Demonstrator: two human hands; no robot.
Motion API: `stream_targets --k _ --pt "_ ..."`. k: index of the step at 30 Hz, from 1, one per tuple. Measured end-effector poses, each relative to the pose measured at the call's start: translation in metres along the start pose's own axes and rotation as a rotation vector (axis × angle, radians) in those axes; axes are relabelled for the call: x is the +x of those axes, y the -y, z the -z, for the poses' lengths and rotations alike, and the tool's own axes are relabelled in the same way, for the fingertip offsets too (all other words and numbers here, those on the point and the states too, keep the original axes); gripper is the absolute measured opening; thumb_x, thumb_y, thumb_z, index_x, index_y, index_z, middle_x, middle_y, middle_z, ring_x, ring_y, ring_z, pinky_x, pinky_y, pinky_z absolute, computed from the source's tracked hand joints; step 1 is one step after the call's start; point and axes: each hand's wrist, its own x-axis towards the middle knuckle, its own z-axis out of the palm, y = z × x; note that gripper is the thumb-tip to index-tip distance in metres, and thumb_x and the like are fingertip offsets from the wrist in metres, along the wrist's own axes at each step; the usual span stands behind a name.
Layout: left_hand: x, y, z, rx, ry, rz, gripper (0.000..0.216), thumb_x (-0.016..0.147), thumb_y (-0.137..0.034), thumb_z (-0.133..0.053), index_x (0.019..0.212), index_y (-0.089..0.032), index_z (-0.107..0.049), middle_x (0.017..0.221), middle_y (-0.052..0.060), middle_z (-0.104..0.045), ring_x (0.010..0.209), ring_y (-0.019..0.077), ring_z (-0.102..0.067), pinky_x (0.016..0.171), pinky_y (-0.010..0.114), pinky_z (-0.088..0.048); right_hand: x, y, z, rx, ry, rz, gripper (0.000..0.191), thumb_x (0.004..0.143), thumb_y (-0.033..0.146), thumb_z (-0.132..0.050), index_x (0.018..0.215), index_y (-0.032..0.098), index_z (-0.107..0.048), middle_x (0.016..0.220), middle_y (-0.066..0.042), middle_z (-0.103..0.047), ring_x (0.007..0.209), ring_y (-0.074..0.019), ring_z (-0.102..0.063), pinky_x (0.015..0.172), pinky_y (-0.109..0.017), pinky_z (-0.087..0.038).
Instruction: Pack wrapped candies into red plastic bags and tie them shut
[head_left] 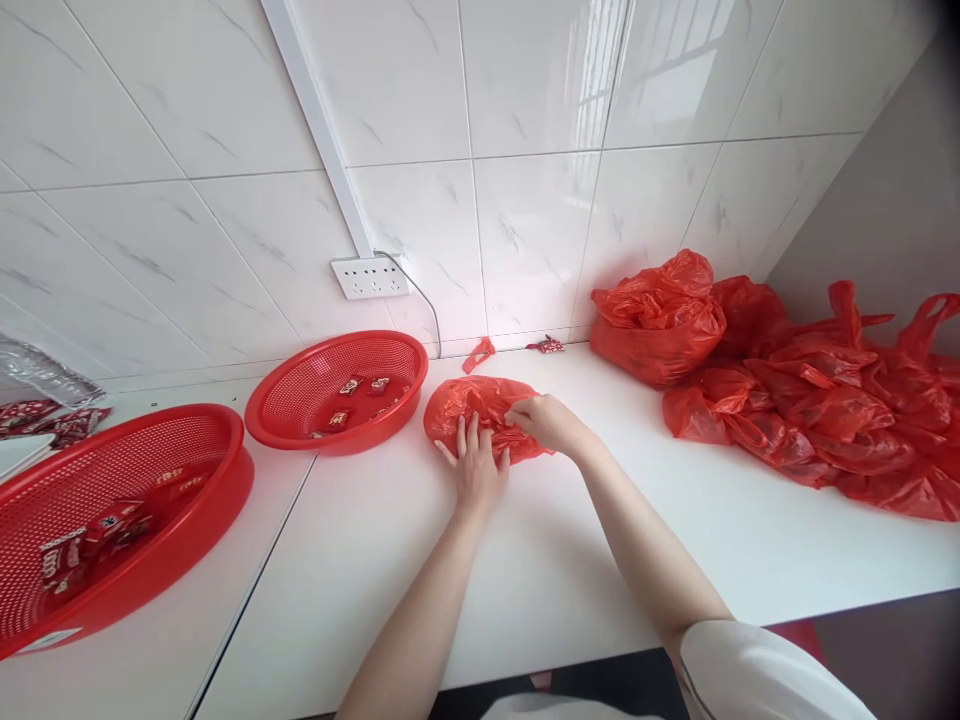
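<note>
A red plastic bag (480, 393) lies on the white table in front of me, its film gathered and crumpled in the middle. My left hand (478, 462) rests on the near left part of it, fingers spread across the film. With bent fingers pressed together, my right hand (551, 422) pinches the bag's gathered film on the right side. What is inside the bag cannot be made out.
Left stand two red plastic baskets, a nearer one (217, 510) and a farther one (411, 400), holding small red packets. Filled red bags (652, 350) and a pile of red bags (825, 420) lie right. A power strip (370, 278) with a cable is on the tiled wall.
</note>
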Motion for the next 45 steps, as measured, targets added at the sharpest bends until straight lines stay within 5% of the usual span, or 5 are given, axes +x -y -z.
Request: stream_targets --k 11,18,30,40,45 --pt "-0.004 0.013 -0.006 -0.052 -0.033 0.072 0.029 0.085 -0.036 -0.058 0.110 -0.019 -0.056 0.151 0.015 -0.039 0.141 0.0352 -0.029 0.114 0.054 -0.023 0.011 -0.012 -0.023 0.013 -0.007 -0.141 0.027 0.094 0.032 -0.054 0.115 0.016 -0.059 0.116 -0.009 -0.062 0.097 -0.0195 -0.061 0.083 -0.037 -0.052" --pt "0.000 0.015 -0.014 -0.035 -0.016 0.053 0.040 0.085 -0.033 -0.058 0.122 -0.016 -0.056 0.144 0.017 -0.048 0.139 0.0349 -0.033 0.115 0.054 -0.021 -0.008 -0.003 0.013 0.026 -0.068 -0.046 0.025 0.091 0.029 -0.051 0.071 0.016 -0.060 0.070 0.001 -0.058 0.065 -0.0134 -0.051 0.058 -0.026 -0.040" --pt "0.011 0.014 -0.022 -0.201 0.032 0.075 0.054 0.082 -0.024 -0.061 0.133 -0.012 -0.047 0.156 0.020 -0.025 0.146 0.0361 -0.018 0.116 0.060 -0.011 -0.077 -0.012 0.091 0.859 -0.845 0.177 0.028 0.089 0.045 -0.055 0.087 0.021 -0.066 0.083 -0.002 -0.065 0.077 -0.0171 -0.061 0.069 -0.028 -0.046" --pt "0.032 -0.045 0.094 -1.075 -0.096 -0.088 0.048 0.093 -0.048 -0.046 0.135 -0.024 -0.050 0.146 0.010 -0.046 0.133 0.0271 -0.044 0.108 0.045 -0.038 -0.072 -0.004 0.083 0.437 -0.761 0.205 0.010 0.077 0.020 -0.063 0.077 0.020 -0.053 0.078 0.000 -0.058 0.072 -0.0151 -0.055 0.066 -0.027 -0.045" --pt "0.027 -0.052 0.120 -1.429 0.051 0.151 0.050 0.082 -0.042 -0.066 0.128 -0.026 -0.056 0.125 0.008 -0.062 0.111 0.0253 -0.061 0.086 0.035 -0.052 -0.079 0.034 0.072 0.082 -0.278 0.501 0.011 0.081 0.013 -0.060 0.089 0.020 -0.060 0.093 -0.004 -0.063 0.078 -0.0158 -0.057 0.068 -0.028 -0.045"
